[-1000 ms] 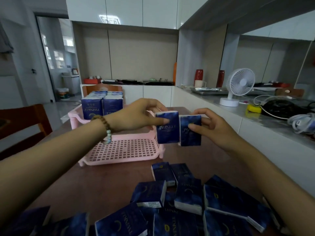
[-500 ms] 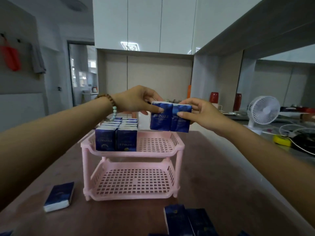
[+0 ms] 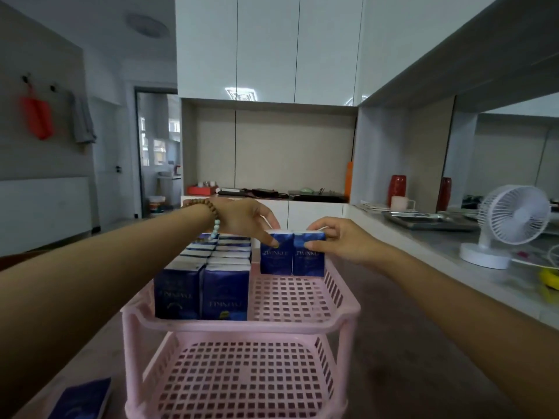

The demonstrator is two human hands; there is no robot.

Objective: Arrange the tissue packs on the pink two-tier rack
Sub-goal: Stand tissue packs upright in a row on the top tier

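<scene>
Packs [image 3: 277, 261] are coming down onto the rack's [image 3: 242, 324] top tier, left hand [image 3: 245, 222] and right hand [image 3: 341, 241] pinching one each; keeping them upright matters.

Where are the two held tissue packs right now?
Head view: the two held packs stand side by side at the far right of the pink rack's top tier, right of the stocked rows.

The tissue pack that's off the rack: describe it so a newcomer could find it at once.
Start at the pink two-tier rack in the middle of the brown table. Just left of its near left leg, at the view's bottom left edge, lies a dark blue tissue pack. Unlike the upright packs on the top tier, it lies flat on the table, alone.
</scene>
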